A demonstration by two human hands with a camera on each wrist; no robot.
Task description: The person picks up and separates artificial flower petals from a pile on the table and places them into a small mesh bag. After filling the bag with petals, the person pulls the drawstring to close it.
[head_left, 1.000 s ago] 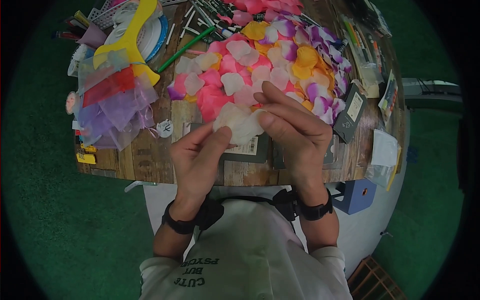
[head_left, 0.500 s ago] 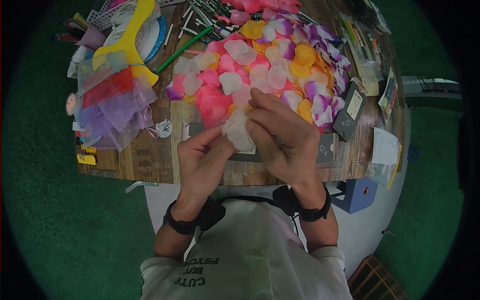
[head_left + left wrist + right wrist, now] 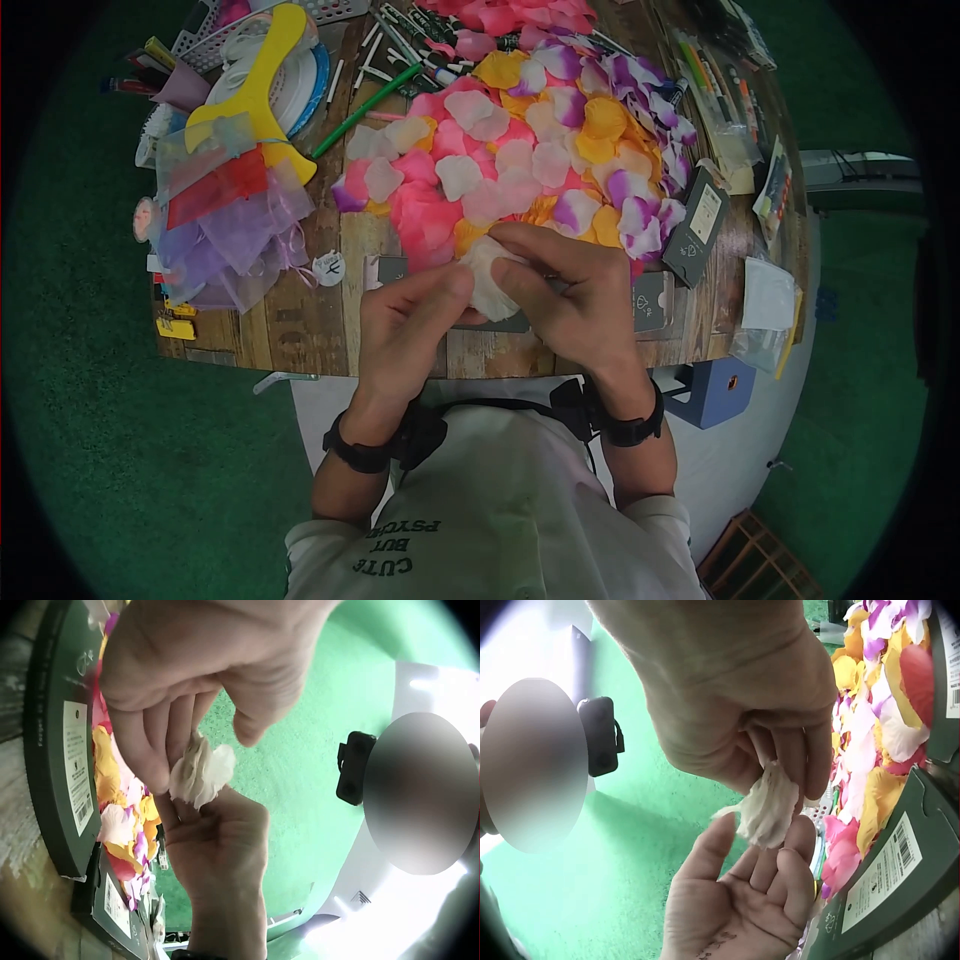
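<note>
A small bunch of thin white artificial petals (image 3: 490, 280) is held up between both hands, over the front part of the table. My right hand (image 3: 575, 300) pinches the bunch, its thumb across the near face and its fingers behind. From the other side my left hand (image 3: 408, 325) holds the edge of the bunch with thumb and curled fingertips. In the right wrist view the white petals (image 3: 769, 806) look layered and crumpled, gathered at the right fingers. The left palm (image 3: 742, 915) faces up below them.
Beyond the hands lies a broad heap of pink, white, orange and purple petals (image 3: 520, 160). Dark flat boxes (image 3: 655, 300) lie under and beside the hands. Sheer purple pouches (image 3: 235, 235), a yellow Y-shaped piece (image 3: 250, 95) and a green stick (image 3: 365, 112) are at left.
The white petals have gone from spread wide between the hands to a narrower, gathered bunch. The right hand has moved left and nearer the body, closer to the left hand.
</note>
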